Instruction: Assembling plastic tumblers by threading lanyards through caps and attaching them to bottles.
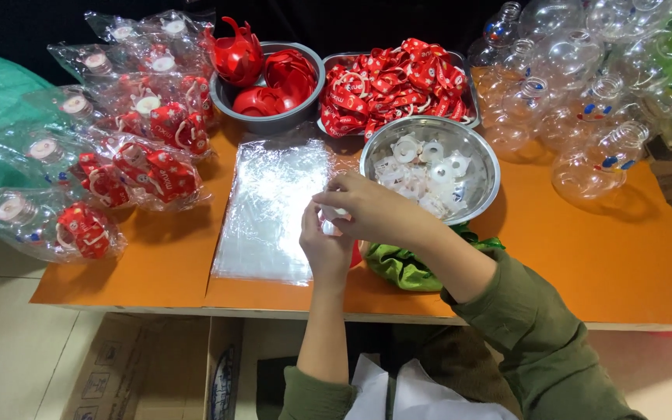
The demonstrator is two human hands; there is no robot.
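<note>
While both my hands meet over the orange worktop, my right hand and left hand are pressed together around a small white plastic piece, fingers curled on it from both sides; most of the piece is hidden by my fingers. It sits at the centre of the scene, just beside the near rim of a steel bowl of white plastic rings, which stands at about 1 o'clock from my hands. At 9 o'clock, touching distance from my left hand, lies a flat stack of clear plastic bags. At 12 o'clock a metal tray is heaped with red printed straps, and at 11 o'clock a grey bowl holds red plastic parts. Farther out at 10 o'clock, bagged finished items lie in rows, red and clear inside their wrapping. At 2 o'clock a pile of clear round bottles crowds the far corner. A crumpled green bag lies under my right forearm, at the worktop's near edge.
</note>
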